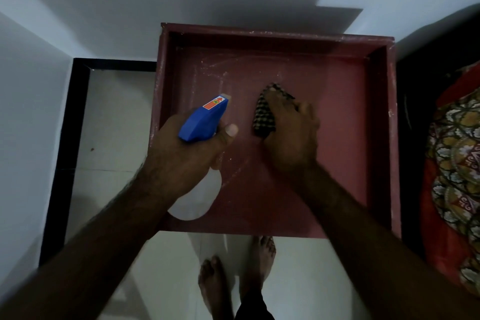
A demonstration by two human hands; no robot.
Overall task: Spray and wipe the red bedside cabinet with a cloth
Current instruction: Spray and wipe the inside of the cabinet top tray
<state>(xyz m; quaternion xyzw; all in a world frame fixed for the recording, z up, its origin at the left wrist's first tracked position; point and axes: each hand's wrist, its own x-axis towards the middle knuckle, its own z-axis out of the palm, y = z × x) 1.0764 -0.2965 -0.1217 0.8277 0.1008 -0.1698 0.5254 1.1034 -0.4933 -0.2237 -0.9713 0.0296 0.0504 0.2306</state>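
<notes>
1. Left of the dull red wooden bedside cabinet (259, 34) stands a plain white wall (26, 86). A black band (65, 138) runs along its foot.
2. Pale glossy floor tiles (111, 125) fill the space between that band and the cabinet's left side, and go on in front of the cabinet. Two bare feet (215, 286) stand there.
3. The cabinet is seen from above, its back against the white wall. A raised rim surrounds a sunken flat top. Whitish streaks and specks mark the left half of that top and the rim edges; the right half looks plainer.
4. The left hand (181, 156) hangs over the cabinet's front-left part, its grip clamped on the neck of a spray bottle with a blue trigger head and a red label (202, 122). The thumb lies along the side. The nozzle points toward the cabinet's back, and the bottle's rounded white body overlaps the front-left corner.
5. The right hand (291, 132) is near the middle of the cabinet top. Its grip is bent round a bunched dark-and-cream checked cloth (263, 117), which it presses onto the red surface.
6. Right of the cabinet is a dark gap, then bedding with a red ground and an ornate gold and cream pattern (454, 163).
</notes>
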